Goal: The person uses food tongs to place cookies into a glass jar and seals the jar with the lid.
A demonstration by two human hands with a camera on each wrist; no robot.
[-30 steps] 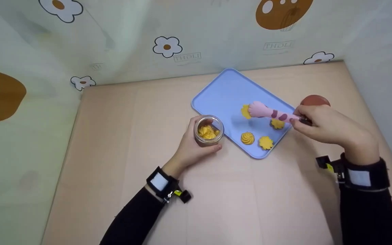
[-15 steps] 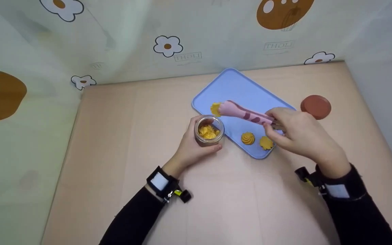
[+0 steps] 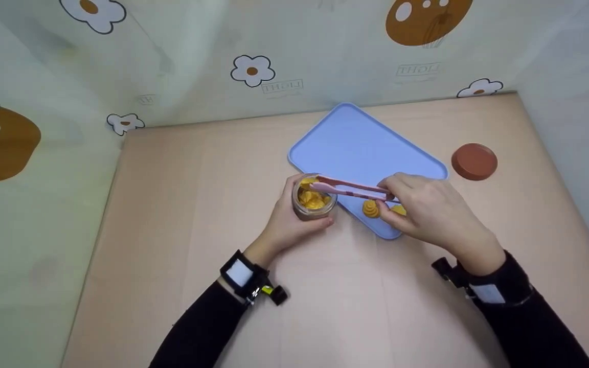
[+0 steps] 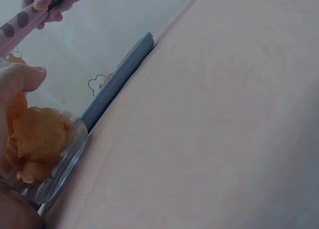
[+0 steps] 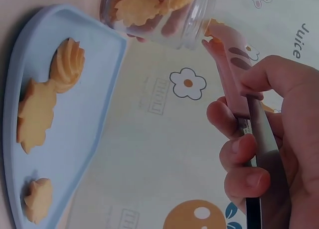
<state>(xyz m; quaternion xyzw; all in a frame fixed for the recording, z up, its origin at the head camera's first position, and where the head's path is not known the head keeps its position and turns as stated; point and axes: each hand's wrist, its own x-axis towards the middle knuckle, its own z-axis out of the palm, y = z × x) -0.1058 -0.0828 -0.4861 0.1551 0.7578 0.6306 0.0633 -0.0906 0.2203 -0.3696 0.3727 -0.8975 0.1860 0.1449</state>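
Note:
My left hand (image 3: 281, 220) grips a clear glass jar (image 3: 313, 216) that stands at the near left edge of a blue tray (image 3: 356, 138). Yellow cookies (image 4: 40, 134) fill its lower part. In my right hand (image 3: 435, 212) is a pair of pink paw-shaped tongs (image 5: 237, 54) with dark handles. Their tips hold a yellow cookie (image 3: 307, 182) right at the jar's mouth. On the tray the right wrist view shows a swirled cookie (image 5: 69, 67), a flower-shaped cookie (image 5: 37, 114) and another cookie (image 5: 39, 200). My right hand hides that last one in the head view.
A round reddish-brown lid (image 3: 474, 161) lies on the table (image 3: 197, 179) to the right of the tray. A patterned cloth (image 3: 187, 66) hangs along the table's back and left edges.
My right hand has brought the tongs and their cookie left across the tray to the jar's mouth, uncovering the lid. The left hand and jar have stayed in place.

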